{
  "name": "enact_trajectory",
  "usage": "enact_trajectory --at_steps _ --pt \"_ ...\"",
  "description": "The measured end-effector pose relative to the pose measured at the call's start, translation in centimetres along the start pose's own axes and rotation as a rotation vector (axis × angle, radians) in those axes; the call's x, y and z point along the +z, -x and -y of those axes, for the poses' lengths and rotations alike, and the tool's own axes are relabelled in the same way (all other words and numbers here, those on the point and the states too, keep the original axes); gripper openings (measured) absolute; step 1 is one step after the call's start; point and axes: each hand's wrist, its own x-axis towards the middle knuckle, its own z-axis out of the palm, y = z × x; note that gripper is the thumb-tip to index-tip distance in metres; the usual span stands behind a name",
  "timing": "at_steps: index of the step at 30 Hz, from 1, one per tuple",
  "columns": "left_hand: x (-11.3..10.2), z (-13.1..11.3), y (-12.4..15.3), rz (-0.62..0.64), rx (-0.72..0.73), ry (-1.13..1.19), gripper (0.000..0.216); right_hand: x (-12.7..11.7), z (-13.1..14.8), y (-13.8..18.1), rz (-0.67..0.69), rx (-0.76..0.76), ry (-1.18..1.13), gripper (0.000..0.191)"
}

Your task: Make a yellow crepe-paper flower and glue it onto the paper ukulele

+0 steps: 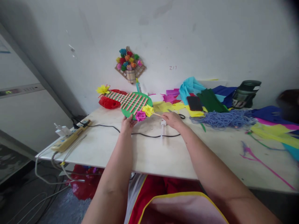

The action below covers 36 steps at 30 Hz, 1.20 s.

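Note:
My left hand (127, 123) grips the lower edge of a green round paper craft (136, 104) crossed with pink and white strips, held tilted above the white table (149, 152). A magenta paper flower (140, 115) and a yellow paper flower (148, 110) sit at its lower rim. My right hand (171, 120) is closed on a thin wooden stick (157, 114) that leads to the yellow flower. A white glue gun (163, 123) lies under that hand.
A black cable (149, 135) crosses the table to a power strip (70, 137) at the left edge. Coloured paper sheets (210, 99), a phone (194, 103), blue yarn (224, 118) and a dark jar (246, 93) crowd the right. A paper-flower basket (129, 65) hangs on the wall.

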Motion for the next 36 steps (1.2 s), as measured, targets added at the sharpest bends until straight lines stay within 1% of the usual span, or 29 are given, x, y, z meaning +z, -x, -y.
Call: enact_trajectory --at_steps 7,15,22,36 --pt "-0.16 0.13 -0.18 -0.002 0.000 0.004 0.033 0.10 0.01 0.10 -0.002 0.001 0.003 0.033" --pt "-0.14 0.08 -0.19 0.009 0.005 0.004 0.030 0.15 0.09 0.15 -0.034 0.004 -0.018 0.032" --pt "-0.02 -0.04 -0.01 0.004 0.011 0.010 0.028 -0.11 0.36 0.22 -0.032 0.004 0.001 0.033" --pt "0.15 -0.30 0.16 0.009 0.017 0.005 0.031 -0.48 0.52 0.21 -0.025 0.023 -0.002 0.032"
